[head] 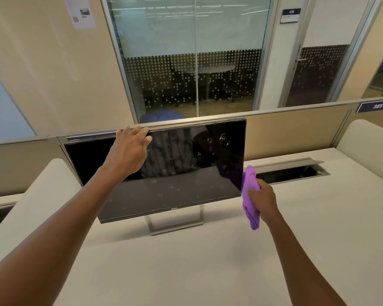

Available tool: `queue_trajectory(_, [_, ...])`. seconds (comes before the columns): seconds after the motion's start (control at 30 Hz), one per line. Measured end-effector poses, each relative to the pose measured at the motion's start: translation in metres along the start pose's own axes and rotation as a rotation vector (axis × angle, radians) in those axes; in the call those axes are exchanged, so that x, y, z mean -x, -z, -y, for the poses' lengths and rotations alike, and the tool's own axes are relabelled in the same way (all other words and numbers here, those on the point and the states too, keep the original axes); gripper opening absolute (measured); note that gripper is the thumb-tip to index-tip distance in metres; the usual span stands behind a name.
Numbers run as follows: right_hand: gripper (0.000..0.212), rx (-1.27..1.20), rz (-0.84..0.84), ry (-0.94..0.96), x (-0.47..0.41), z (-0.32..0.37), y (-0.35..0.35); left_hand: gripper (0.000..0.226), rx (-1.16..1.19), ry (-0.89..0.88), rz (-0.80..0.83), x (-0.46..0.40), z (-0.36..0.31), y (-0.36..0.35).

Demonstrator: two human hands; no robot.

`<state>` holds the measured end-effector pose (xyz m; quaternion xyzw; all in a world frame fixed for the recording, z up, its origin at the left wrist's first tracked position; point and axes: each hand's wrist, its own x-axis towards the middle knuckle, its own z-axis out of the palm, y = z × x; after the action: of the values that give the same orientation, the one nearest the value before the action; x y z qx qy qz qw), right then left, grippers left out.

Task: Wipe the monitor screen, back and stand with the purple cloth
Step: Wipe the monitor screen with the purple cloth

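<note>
Counts: 1 monitor [164,168] w/ 1 stand [175,224]. 1 purple cloth [250,197]. 2 hands: left hand [128,149], right hand [263,197]. 1 worktop [186,268], w/ 1 open cable hatch [292,173]. 2 number signs: 1 on the partition [376,106], 1 by the door [291,15]. 1 paper notice [80,11] on the wall.

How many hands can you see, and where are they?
2. The left hand grips the top edge of the monitor. The right hand holds the purple cloth at the monitor's right edge.
</note>
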<state>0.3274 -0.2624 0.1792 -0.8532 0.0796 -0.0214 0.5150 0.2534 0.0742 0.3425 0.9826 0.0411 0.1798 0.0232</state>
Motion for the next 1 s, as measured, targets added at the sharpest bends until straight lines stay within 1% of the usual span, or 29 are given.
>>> queue_trajectory(0.03, [0.01,-0.038,-0.086,0.018,0.002,0.011,0.004,0.04,0.024,-0.015,-0.017,0.0,0.0,0.0])
queue_trajectory(0.07, [0.014,-0.071,-0.172,0.048,0.003,0.023,0.007,0.038,0.048,-0.024,-0.035,0.0,0.0,-0.001])
queue_trajectory(0.13, [0.025,-0.106,-0.338,0.153,0.003,0.049,0.011,0.035,0.067,-0.032,-0.06,0.0,-0.001,0.0])
queue_trajectory(0.17, [0.026,-0.094,-0.408,0.225,0.002,0.062,0.012,0.033,0.067,-0.037,-0.07,0.0,-0.001,0.0])
queue_trajectory(0.27, [0.026,-0.047,-0.534,0.387,-0.003,0.096,0.007,0.03,0.071,-0.068,-0.098,0.002,0.001,-0.003])
queue_trajectory(0.33, [0.028,-0.002,-0.527,0.443,-0.007,0.114,-0.002,0.036,0.067,-0.094,-0.102,0.0,0.004,-0.007])
queue_trajectory(0.47, [0.028,0.118,-0.372,0.568,-0.01,0.132,-0.028,0.041,0.117,-0.083,-0.081,-0.005,0.011,-0.012])
queue_trajectory(0.57, [0.028,0.193,-0.26,0.663,-0.007,0.12,-0.042,0.041,0.146,-0.079,-0.075,-0.007,0.013,-0.013])
queue_trajectory(0.63, [0.029,0.245,-0.223,0.683,-0.008,0.101,-0.045,0.041,0.163,-0.083,-0.087,-0.007,0.013,-0.013])
queue_trajectory(0.7, [0.026,0.256,-0.226,0.621,-0.013,0.085,-0.042,0.041,0.172,-0.089,-0.103,-0.007,0.013,-0.013])
queue_trajectory(0.77, [0.023,0.22,-0.274,0.538,-0.019,0.085,-0.033,0.039,0.176,-0.098,-0.122,-0.006,0.012,-0.012])
queue_trajectory(0.8, [0.023,0.2,-0.308,0.53,-0.022,0.091,-0.028,0.036,0.18,-0.103,-0.131,-0.006,0.011,-0.012])
queue_trajectory(0.9, [0.028,0.166,-0.375,0.604,-0.025,0.125,-0.018,0.033,0.188,-0.112,-0.149,-0.004,0.01,-0.012])
queue_trajectory(1.0, [0.026,0.179,-0.336,0.717,-0.017,0.15,-0.025,0.036,0.19,-0.11,-0.153,-0.005,0.012,-0.016])
